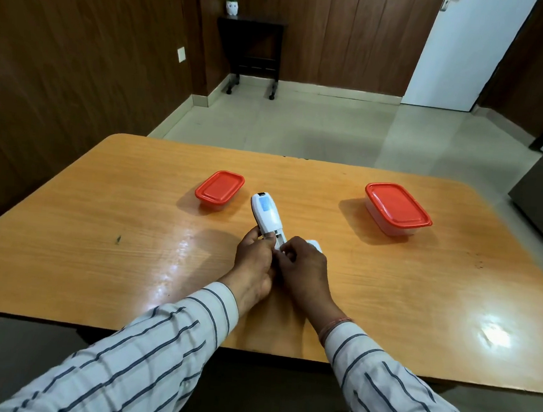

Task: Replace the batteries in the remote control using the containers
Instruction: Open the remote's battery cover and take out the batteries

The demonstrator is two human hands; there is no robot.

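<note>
Both hands meet at the near end of the white remote control [266, 214], which lies on the wooden table [99, 210] with its far end pointing away from the person; the left hand [256, 261] is wrapped around the remote's near end and steadies it, while the fingertips of the right hand [304, 268] pinch at the same end, where the casing looks opened; whether a battery is between those fingers cannot be told. A white piece [314, 244], apparently the battery cover, shows just beyond the right hand and just right of the remote; by that sign the compartment is open and the job appears to be in its early or middle stage, with the cells being worked at the remote; which cells they are is not visible. Left of the remote and a little beyond it sits the smaller red-lidded container [220, 188]; well to the remote's right stands the larger red-lidded container [396, 207]; both lids are on and their contents cannot be seen; opening them looks yet to be done.
</note>
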